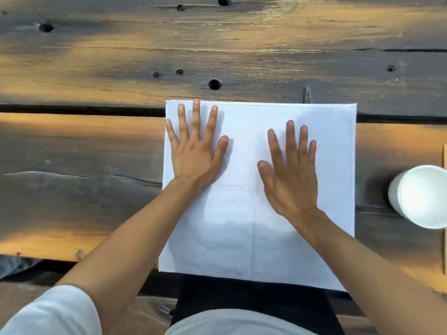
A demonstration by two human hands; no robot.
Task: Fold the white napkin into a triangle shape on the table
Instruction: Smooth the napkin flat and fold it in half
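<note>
- The left hand [196, 157] lies flat on the white napkin [242, 226], palm down, fingers [196, 117] straight and spread wide; it grips nothing, and its middle fingertip reaches the napkin's far edge.
- The right hand [290, 175] also lies flat on the napkin, fingers straight and closer together, thumb held out toward 9 o'clock; it holds nothing.
- The two hands sit side by side, apart, on the far half of the cloth, the left at about 10 o'clock from the napkin's centre and the right at about 2 o'clock.
- The napkin is spread open as a full square, unfolded, with faint crease lines crossing near its middle. Its near edge hangs slightly over the counter's front edge.
- The counter [217, 49] is dark, weathered wooden planking with knot holes and warm orange patches of light.
- A white cup [420, 197] stands at 3 o'clock from the napkin, near it but not touching.
- Both forearms are bare; a pale sleeve [53, 313] shows at 7 o'clock.
</note>
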